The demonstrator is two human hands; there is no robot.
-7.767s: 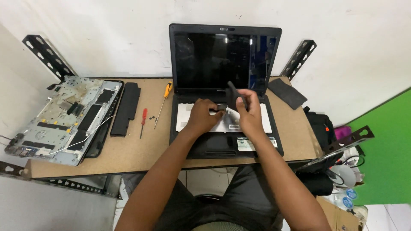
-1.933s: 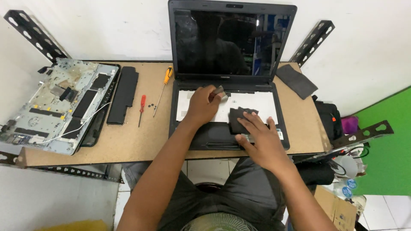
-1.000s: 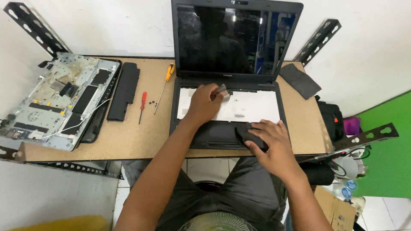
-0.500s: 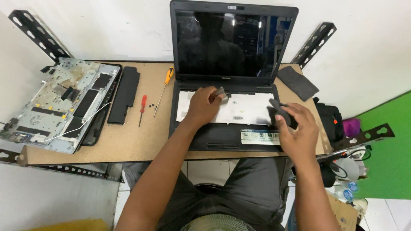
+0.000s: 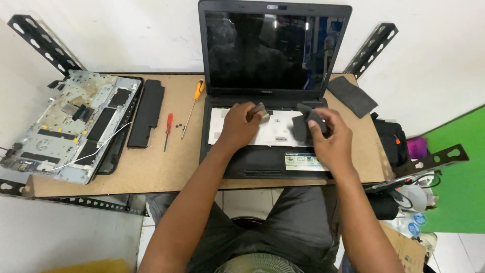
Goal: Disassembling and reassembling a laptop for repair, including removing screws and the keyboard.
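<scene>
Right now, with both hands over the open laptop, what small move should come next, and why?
Probably set the dark flat part in the right hand down on the bare table, since the left hand already pinches a small grey piece over the keyboard bay.

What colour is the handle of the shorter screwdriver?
Red, on the shorter screwdriver left of the laptop; clearest in the head view.

Repair workshop, dismantled laptop chassis (image 5: pixel 70 126), screwdrivers (image 5: pixel 168 130), slotted-angle bench (image 5: pixel 151 172)
</scene>
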